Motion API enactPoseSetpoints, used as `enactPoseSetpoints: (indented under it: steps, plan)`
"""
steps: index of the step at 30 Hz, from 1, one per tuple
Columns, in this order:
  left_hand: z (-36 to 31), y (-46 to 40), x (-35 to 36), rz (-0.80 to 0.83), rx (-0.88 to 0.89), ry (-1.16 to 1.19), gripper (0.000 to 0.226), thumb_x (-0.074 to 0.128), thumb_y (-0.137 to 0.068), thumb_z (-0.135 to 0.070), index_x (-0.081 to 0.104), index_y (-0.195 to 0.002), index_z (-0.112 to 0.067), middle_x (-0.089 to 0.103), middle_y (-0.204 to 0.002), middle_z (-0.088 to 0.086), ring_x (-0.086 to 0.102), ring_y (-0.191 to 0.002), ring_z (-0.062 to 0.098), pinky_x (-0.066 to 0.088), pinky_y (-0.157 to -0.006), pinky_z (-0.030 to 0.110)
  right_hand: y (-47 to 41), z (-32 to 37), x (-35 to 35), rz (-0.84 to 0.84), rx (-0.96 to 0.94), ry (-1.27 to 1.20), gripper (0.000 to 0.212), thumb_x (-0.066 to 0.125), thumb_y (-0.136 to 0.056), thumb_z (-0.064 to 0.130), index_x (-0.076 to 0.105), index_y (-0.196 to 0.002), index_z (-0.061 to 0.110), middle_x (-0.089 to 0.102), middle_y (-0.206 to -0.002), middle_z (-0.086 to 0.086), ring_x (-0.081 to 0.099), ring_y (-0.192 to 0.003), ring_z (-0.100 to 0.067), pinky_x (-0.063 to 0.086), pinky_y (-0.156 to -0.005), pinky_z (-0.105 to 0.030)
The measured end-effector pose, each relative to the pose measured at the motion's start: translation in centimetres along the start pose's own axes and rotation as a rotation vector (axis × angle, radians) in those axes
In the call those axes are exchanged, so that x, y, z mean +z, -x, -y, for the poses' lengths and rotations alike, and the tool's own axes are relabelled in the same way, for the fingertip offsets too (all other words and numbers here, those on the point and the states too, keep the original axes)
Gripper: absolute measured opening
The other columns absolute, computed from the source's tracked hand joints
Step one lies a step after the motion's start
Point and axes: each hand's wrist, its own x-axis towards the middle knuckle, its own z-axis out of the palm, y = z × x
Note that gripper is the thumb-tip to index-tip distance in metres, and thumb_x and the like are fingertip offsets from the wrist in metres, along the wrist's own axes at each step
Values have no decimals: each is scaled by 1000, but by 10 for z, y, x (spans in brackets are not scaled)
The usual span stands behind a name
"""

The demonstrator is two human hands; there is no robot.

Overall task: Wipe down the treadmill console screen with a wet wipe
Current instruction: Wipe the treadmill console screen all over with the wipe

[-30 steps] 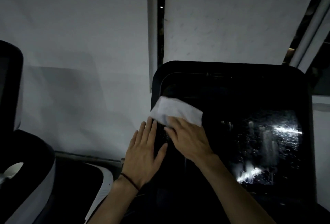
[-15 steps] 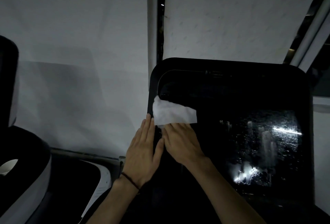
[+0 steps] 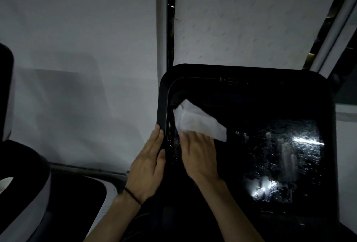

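Note:
The black treadmill console screen (image 3: 270,110) fills the right half of the view, with wet streaks glinting on its lower right part. A white wet wipe (image 3: 197,121) lies flat against the screen's upper left area. My right hand (image 3: 199,155) presses the wipe's lower edge to the glass with straight fingers. My left hand (image 3: 147,166) rests flat along the console's left frame edge, thumb on the front; a dark band circles its wrist.
Another black and white machine (image 3: 23,193) stands at the left. White blinds (image 3: 81,48) hang behind the console, with a dark gap (image 3: 171,19) between two panels. A slanted white window frame (image 3: 336,29) runs at the upper right.
My right hand has slid the wipe left and then up along the screen's left edge. My left hand has stayed on the frame, shifting slightly onto its side.

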Motion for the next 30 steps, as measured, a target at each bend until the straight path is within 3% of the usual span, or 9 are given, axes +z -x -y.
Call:
enactPoseSetpoints:
  steps: [3, 8, 12, 17, 20, 23, 25, 27, 30]
  plan:
    - [0, 0, 3, -12, 31, 33, 62, 25, -102, -38, 29, -162, -22, 16, -170, -15, 16, -154, -6, 14, -118, 4, 4, 4, 10, 63, -181, -50, 42, 33, -106, 34, 69, -110, 13, 74, -100, -10, 68, -96, -28, 54, -89, -38]
    - [1, 2, 9, -30, 9, 44, 64, 23, -101, -35, 29, -162, -18, 16, -171, -12, 14, -155, -5, 13, -119, 5, -10, -14, -4, 54, 16, 43, 77, -2, -107, 49, 69, -106, 20, 72, -96, -2, 65, -94, -25, 46, -88, -39]
    - [2, 3, 12, -33, 29, 73, 61, 24, -103, -37, 25, -163, -23, 14, -172, -13, 16, -156, -1, 17, -114, 0, 9, 9, 9, 89, -54, -59, 65, 20, -105, 58, 68, -122, 18, 71, -121, -6, 62, -117, -24, 42, -106, -36]
    - [6, 4, 9, -25, 33, 66, 60, 25, -104, -37, 27, -162, -21, 15, -171, -16, 18, -155, -2, 15, -119, 5, 14, 3, 10, -12, 84, -45, 65, 26, -106, 59, 67, -121, 10, 70, -122, -10, 63, -120, -27, 44, -108, -40]
    - [5, 3, 9, -23, 40, 102, 58, 25, -104, -40, 24, -161, -30, 14, -170, -19, 19, -155, -4, 17, -118, 5, 32, 12, 12, 112, -5, -128, 76, 14, -103, 66, 67, -124, 15, 67, -129, -7, 58, -125, -25, 39, -111, -39]
    - [6, 3, 9, -16, -13, 246, 56, 25, -104, -42, 29, -159, -33, 19, -169, -23, 23, -154, -4, 19, -124, 15, 1, 11, 5, 126, -2, -177, 86, 3, -99, 69, 71, -108, 17, 72, -112, -6, 63, -111, -22, 41, -106, -36]
    - [8, 4, 10, -4, -26, 281, 56, 28, -104, -39, 29, -159, -31, 18, -168, -26, 22, -153, -4, 18, -124, 15, -3, 4, 4, 86, 20, -98, 82, 3, -103, 63, 69, -112, 17, 71, -114, -5, 62, -113, -21, 39, -108, -34]
    - [8, 4, 8, 16, -17, 231, 57, 34, -105, -30, 26, -160, -34, 14, -168, -29, 20, -153, -7, 17, -121, 9, 17, 2, 6, 79, -3, -34, 62, 15, -109, 44, 69, -111, 15, 71, -112, -5, 63, -112, -22, 40, -107, -35]
    - [9, 3, 4, 53, 23, 151, 65, 43, -108, -16, 18, -163, -39, 9, -169, -30, 19, -152, -10, 25, -121, 12, 32, 12, 14, 87, -105, -120, 40, 34, -101, 27, 71, -95, 13, 72, -95, -6, 66, -92, -24, 53, -90, -39]
